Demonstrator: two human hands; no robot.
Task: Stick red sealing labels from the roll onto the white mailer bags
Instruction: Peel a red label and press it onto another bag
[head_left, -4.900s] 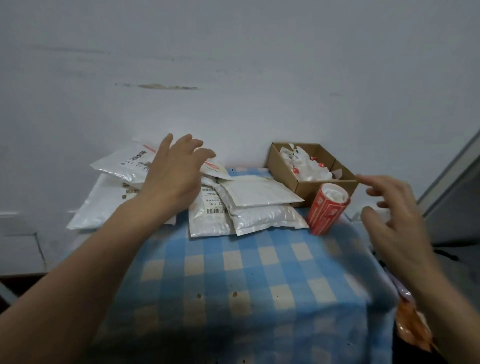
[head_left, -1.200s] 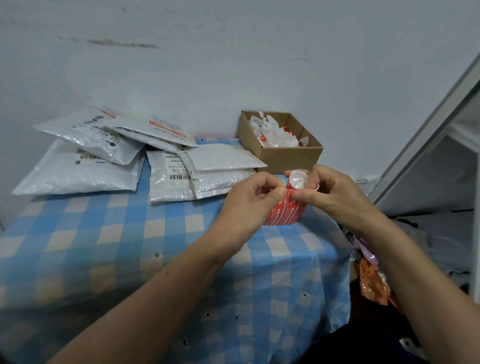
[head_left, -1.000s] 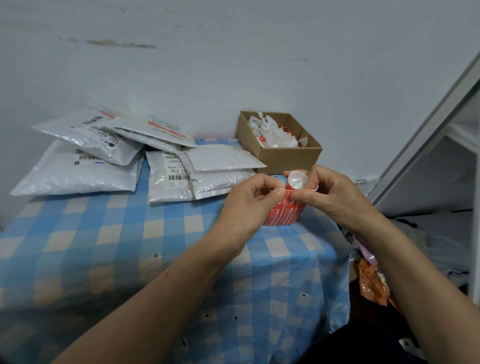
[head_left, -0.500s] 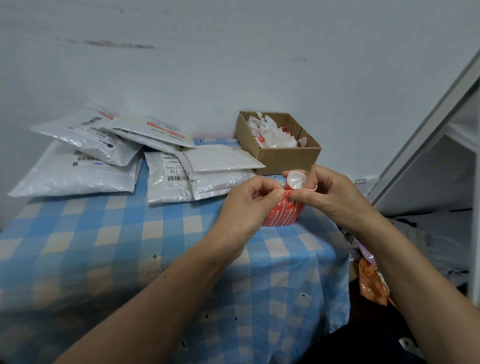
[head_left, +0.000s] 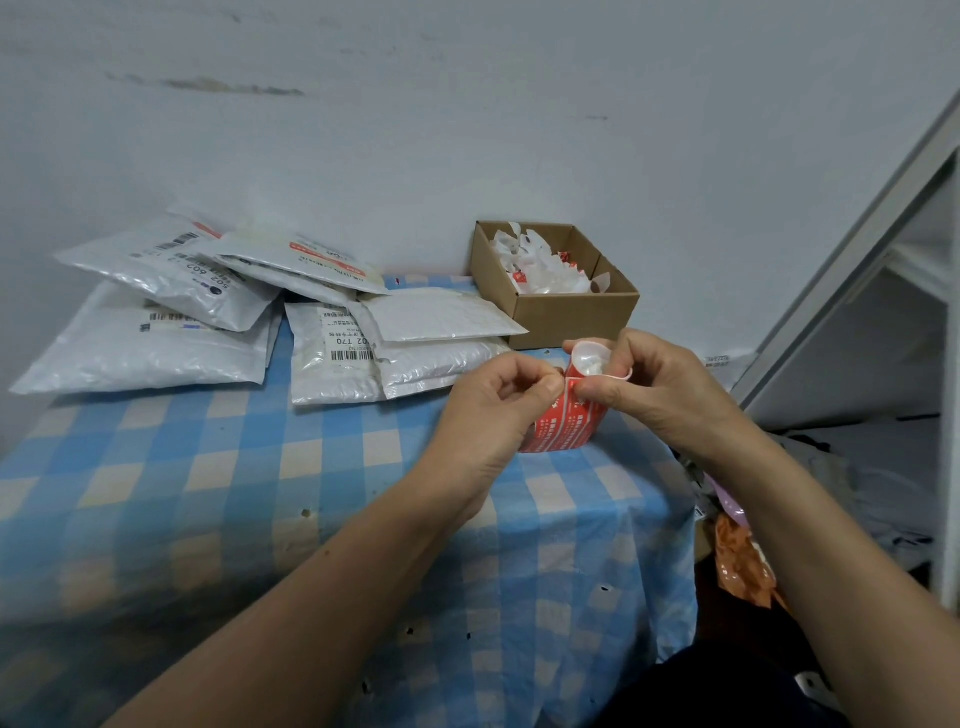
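Pale, scuffed wall at the back; in front of it, table under a blue-checked cloth. Toward the back left of the cloth, white mailer bags in an overlapping heap, several with barcode slips, at least one with a red strip across it. Just right of the heap, open cardboard box with white scraps inside.

Roll of red labels above the near right part of the cloth, tilted, hollow end up, between both hands. Right hand wrapped round the upper end, thumb across the front just below the rim. Left hand curled, thumb and forefinger pinched against the roll's side near the top, seemingly on a label's edge; too small to tell whether lifted yet.

Probably light and a little squashy, so no hard squeeze on the core. Each label likely thin, limp, tacky underneath, quick to fold onto itself or cling to skin. Best taken by one corner only, peeled slowly, kept taut on the way to a bag. Bags likely soft and slick; worth flattening under a palm before pressing a label down.
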